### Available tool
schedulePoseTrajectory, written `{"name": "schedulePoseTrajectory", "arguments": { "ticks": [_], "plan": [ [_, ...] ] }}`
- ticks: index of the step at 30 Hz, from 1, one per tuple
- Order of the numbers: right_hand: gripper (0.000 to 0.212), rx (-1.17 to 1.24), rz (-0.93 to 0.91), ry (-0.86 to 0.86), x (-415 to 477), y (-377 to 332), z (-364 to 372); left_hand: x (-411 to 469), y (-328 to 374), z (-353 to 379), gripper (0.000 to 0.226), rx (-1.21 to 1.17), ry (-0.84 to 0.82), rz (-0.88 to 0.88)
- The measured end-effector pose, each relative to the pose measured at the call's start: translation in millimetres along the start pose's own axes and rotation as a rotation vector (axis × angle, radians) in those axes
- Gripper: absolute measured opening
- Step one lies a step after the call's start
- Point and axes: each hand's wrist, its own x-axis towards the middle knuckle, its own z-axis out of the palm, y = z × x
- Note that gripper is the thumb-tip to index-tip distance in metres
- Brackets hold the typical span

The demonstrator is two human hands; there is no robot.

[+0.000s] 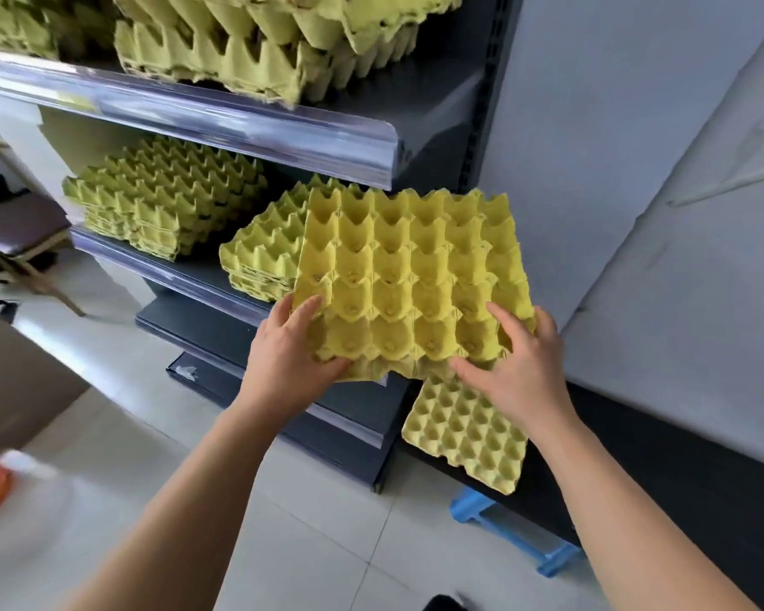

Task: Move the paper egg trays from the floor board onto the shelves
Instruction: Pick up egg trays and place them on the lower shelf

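Starting at the left, a first stack [164, 196] of egg trays is seen on the middle shelf [151, 269], with a second stack [261, 255] just beside it to the right. A single yellow egg tray [406, 275] is held tilted in front of that second stack, overlapping it. Its near left corner is gripped by the left hand [292, 346], fingers on top and thumb along the near edge. Its near right edge is clasped by the right hand [519, 363], fingers spread over the cups. Below the right hand, one more tray [468, 438] lies on the dark floor board [636, 469], which is carried by a blue support [517, 535]
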Motion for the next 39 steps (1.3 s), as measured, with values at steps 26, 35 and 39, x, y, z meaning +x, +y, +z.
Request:
{"name": "schedulePoseTrajectory", "arguments": {
  "ticks": [26, 35, 39],
  "plan": [
    [0.083, -0.025, 0.021, 0.114, 114.6, -123.1, 129.1, 193.6, -136.6, -56.1, 0.078, -0.132, 0.022, 0.077],
    [0.081, -0.07, 0.193, 0.197, 103.4, -159.0, 165.6, 236.3, -176.6, -64.4, 0.068, -0.218, -0.161, 0.182],
    [0.08, -0.107, 0.236, 0.191, 103.2, -162.6, 171.9, 242.2, -182.7, -62.2, 0.069, -0.191, -0.224, 0.204]
  ]
}}
